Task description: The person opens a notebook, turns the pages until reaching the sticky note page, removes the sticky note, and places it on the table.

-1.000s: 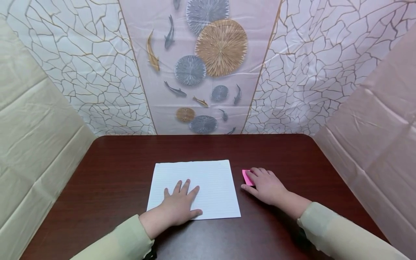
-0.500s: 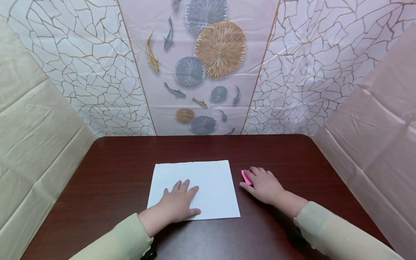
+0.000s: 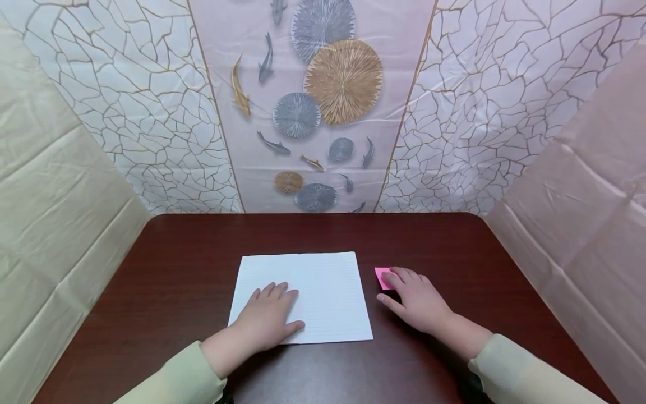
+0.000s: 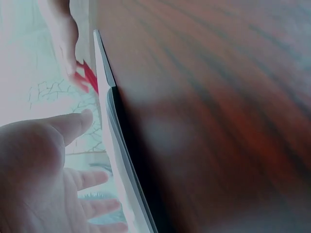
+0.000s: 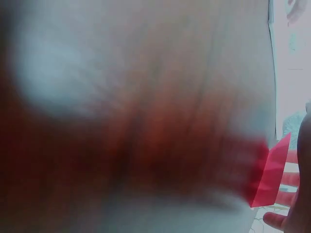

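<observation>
A white lined notebook lies flat on the dark wooden table, its stacked page edges showing in the left wrist view. My left hand is over its lower left part, fingers extended and thumb out to the side. To the right of the notebook is a pink sticky note, reddish in the wrist views. My right hand reaches over it with nearly straight fingers, the fingertips at the note and the thumb held apart. In the right wrist view the sticky note tilts up from the table, with fingers behind it.
The brown table has rounded far corners. A patterned curtain hangs behind it, and pale cloth walls slope along both sides.
My left hand has slid a little to the left over the page, its fingers drawn closer together. The right hand has shifted slightly toward me, and the pink note stays at its fingertips.
</observation>
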A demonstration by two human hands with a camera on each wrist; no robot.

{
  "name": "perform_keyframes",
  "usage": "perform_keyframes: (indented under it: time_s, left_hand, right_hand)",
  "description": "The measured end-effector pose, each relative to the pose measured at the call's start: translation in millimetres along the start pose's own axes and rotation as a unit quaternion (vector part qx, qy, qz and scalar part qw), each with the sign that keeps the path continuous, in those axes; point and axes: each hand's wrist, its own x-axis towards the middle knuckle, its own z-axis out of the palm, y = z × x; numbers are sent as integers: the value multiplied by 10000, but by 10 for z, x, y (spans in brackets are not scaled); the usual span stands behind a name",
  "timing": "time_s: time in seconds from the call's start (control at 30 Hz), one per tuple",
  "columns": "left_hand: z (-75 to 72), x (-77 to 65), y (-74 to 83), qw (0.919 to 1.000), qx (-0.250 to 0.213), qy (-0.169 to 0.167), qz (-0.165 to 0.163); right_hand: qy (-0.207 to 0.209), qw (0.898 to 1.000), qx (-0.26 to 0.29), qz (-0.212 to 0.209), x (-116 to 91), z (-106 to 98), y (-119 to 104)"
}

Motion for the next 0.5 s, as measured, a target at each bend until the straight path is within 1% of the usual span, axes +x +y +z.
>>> perform_keyframes:
  time_s: [0.1,0.2,0.33,0.5]
  left_hand:
    - [-18,-45,-28,9999,-39,148,-53]
    - [-42,-87,-39,9997,-142,181,-52]
    - [-50,-126,-46,9996,-140,225,-5]
    - [-81,-163,-52,9990,-127,428,45]
  right_hand:
    - [235,9995,24,-219,-85,-21,-32]
    - [408,9983,-28,-414,-176,-35,-59]
    - [388,9975,-138,-578,-275,-53,-93]
    - [391,9959,-200,-797,-330,-90,-158]
